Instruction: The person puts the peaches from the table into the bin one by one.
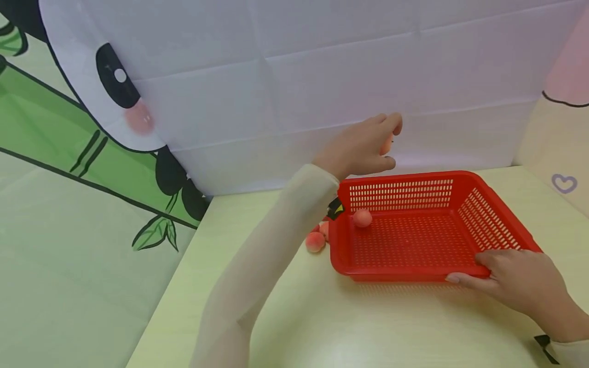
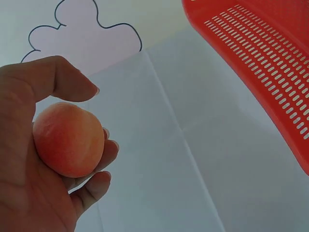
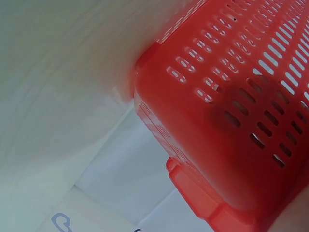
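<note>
Left hand (image 1: 363, 145) raised above the far-left corner of the red basket (image 1: 488, 225), fingers curled round a peach (image 2: 69, 139) — cradled against the palm. Right hand (image 1: 515, 281) grips the basket's near rim, probably steadying it. One peach in the basket (image 1: 362, 218); more (image 1: 315, 242) lie just outside.

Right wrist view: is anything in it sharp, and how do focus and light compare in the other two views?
Right wrist view: the red basket fills the frame, soft and very close, with a dark shadow on its slotted wall. Left wrist view: the peach in the left hand is fairly sharp, evenly lit. Head view: soft, even light, faint shadow under the basket's near rim, white backdrop bright, no hard glare.
</note>
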{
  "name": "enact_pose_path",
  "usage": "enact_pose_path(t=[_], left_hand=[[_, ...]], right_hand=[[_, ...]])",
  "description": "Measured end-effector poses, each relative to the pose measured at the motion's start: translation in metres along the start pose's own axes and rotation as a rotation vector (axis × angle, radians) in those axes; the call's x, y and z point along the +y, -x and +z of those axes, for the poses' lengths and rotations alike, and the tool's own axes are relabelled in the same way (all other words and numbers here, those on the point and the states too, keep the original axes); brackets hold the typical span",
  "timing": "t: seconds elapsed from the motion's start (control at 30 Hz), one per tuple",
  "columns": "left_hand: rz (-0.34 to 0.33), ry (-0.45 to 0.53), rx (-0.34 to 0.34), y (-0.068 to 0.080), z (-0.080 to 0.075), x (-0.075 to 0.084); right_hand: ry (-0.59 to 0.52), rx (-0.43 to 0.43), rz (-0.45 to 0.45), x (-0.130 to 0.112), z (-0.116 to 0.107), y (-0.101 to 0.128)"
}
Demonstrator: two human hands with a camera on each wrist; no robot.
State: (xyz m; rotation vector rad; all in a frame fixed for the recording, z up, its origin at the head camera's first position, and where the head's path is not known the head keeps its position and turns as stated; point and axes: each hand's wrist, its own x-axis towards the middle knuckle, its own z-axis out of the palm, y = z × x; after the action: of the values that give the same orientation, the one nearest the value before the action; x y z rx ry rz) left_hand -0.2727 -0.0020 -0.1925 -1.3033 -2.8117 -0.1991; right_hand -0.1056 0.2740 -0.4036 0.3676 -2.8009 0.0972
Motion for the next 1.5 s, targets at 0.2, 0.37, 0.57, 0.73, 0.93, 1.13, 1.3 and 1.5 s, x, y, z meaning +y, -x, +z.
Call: enact_pose_path(t=[0.2, 0.37, 0.57, 0.73, 0.93, 1.13, 1.3, 1.5], left_hand=[[-0.057, 0.007, -0.115, -0.031, 0.002, 0.004], [-0.023, -0.024, -0.168, -0.051, 0.024, 0.0], [-0.018, -0.129, -0.19, -0.058, 0.051, 0.005], [-0.008, -0.135, -0.209, -0.056, 0.06, 0.007], [-0.035, -0.109, -0.253, -0.054, 0.068, 0.003], [-0.088, -0.135, -0.297, -0.056, 0.083, -0.003], [-0.125, -0.132, -0.321, -0.057, 0.095, -0.008], [-0.163, -0.117, -0.332, -0.058, 0.102, -0.011]], right_hand=[[-0.012, 0.041, -0.019, 0.002, 0.0, 0.0], [-0.006, -0.021, 0.01, 0.003, 0.0, -0.001], [-0.007, 0.021, -0.006, 0.002, 0.002, 0.002], [-0.006, -0.035, 0.015, 0.0, 0.001, -0.001], [-0.005, -0.023, 0.01, 0.0, 0.001, -0.003], [-0.007, 0.02, -0.009, -0.001, 0.002, -0.003], [-0.001, 0.001, -0.009, -0.002, 0.002, -0.003], [-0.003, -0.002, -0.009, -0.002, 0.001, -0.004]])
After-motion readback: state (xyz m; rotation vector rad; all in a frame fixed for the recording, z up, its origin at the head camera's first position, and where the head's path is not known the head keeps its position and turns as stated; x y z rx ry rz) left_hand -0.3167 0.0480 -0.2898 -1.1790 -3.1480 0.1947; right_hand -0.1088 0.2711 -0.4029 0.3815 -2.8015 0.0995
